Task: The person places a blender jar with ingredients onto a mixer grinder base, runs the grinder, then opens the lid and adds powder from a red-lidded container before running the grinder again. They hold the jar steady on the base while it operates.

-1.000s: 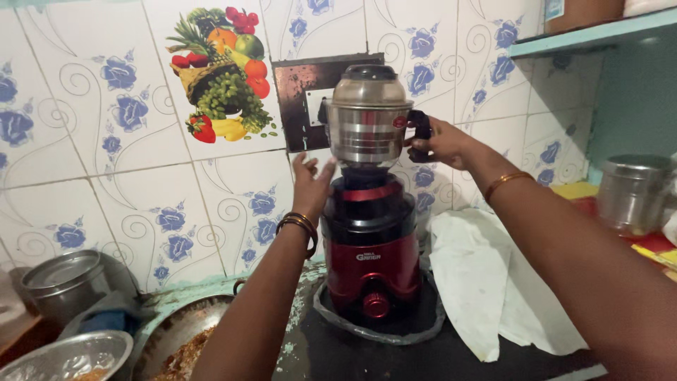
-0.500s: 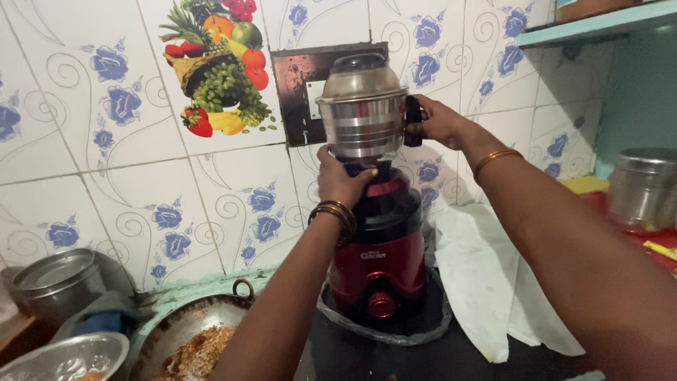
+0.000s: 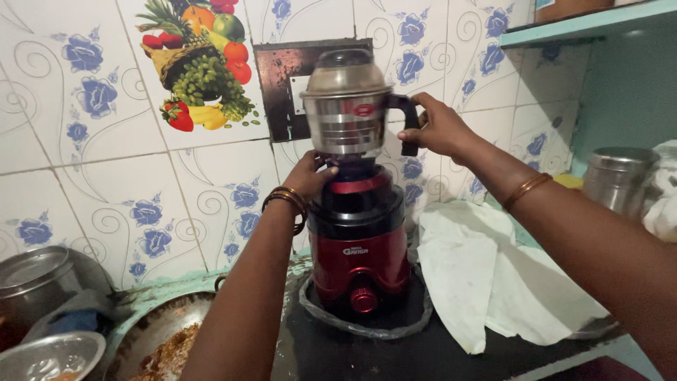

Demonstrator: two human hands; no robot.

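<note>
A steel mixer jar (image 3: 349,116) with a clear domed lid sits on top of a red and black mixer grinder base (image 3: 357,240). My right hand (image 3: 437,128) is closed around the jar's black handle (image 3: 407,121) on its right side. My left hand (image 3: 307,176) grips the black upper part of the base just under the jar, on its left. Both wrists wear bangles.
A white cloth (image 3: 479,271) lies right of the base on the dark counter (image 3: 381,356). A steel canister (image 3: 619,180) stands at far right under a shelf (image 3: 585,25). At lower left are a pan of brown food (image 3: 166,342), a steel bowl (image 3: 46,356) and a lidded steel pot (image 3: 32,279).
My left hand went from open beside the base to gripping its top under the jar. The jar has turned, so its handle now sticks out to the right.
</note>
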